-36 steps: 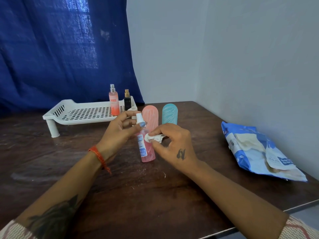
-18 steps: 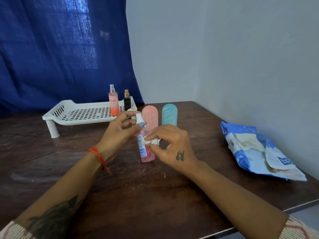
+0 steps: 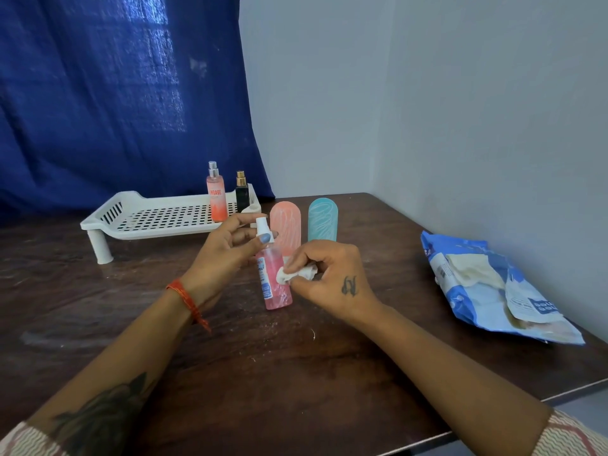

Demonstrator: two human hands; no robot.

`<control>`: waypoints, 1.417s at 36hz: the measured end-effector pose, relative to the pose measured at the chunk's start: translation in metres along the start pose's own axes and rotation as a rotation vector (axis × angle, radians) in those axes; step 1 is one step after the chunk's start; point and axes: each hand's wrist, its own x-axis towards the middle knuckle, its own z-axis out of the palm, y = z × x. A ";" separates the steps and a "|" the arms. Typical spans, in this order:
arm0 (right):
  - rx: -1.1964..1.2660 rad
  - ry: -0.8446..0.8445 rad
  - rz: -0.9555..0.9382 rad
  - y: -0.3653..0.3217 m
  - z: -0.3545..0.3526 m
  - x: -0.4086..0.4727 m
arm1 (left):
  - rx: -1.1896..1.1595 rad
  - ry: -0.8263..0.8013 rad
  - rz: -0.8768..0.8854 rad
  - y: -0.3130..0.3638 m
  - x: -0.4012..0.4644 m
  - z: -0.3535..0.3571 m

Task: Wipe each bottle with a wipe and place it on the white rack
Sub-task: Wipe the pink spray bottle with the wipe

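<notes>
A pink spray bottle [image 3: 275, 284] with a white cap stands on the brown table. My left hand [image 3: 227, 255] holds it by the neck and cap. My right hand [image 3: 329, 274] pinches a crumpled white wipe [image 3: 296, 274] against the bottle's right side. Behind them stand a salmon bottle [image 3: 285, 229] and a teal bottle [image 3: 323, 220]. The white rack [image 3: 158, 218] sits at the back left with an orange spray bottle [image 3: 217, 199] and a small dark bottle [image 3: 242, 194] on its right end.
A blue pack of wipes [image 3: 487, 291] lies at the right, near the wall. A blue curtain [image 3: 115, 93] hangs behind the rack. The table's front edge [image 3: 493, 419] runs below my right forearm.
My right hand has slid the wipe a little lower along the pink bottle's side. My left hand keeps its hold on the bottle's top.
</notes>
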 end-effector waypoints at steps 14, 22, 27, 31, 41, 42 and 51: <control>0.018 -0.022 0.055 -0.001 0.000 0.000 | -0.026 -0.020 -0.012 0.000 0.000 -0.001; -0.007 -0.002 0.115 -0.002 0.002 0.000 | -0.029 -0.023 -0.017 0.001 -0.001 -0.001; 0.033 -0.033 0.096 -0.004 0.000 0.000 | -0.036 -0.036 -0.023 0.002 -0.001 -0.001; 0.034 -0.095 0.153 -0.001 0.000 0.000 | -0.026 -0.037 -0.022 0.002 -0.002 -0.001; 0.072 -0.074 0.099 -0.005 -0.001 0.000 | -0.040 -0.051 -0.038 0.004 -0.003 -0.001; 0.077 -0.101 0.097 -0.005 -0.001 0.000 | -0.039 -0.050 -0.038 0.004 -0.003 -0.001; -0.007 -0.118 0.110 0.000 0.001 -0.001 | -0.035 -0.053 -0.035 0.003 -0.002 -0.001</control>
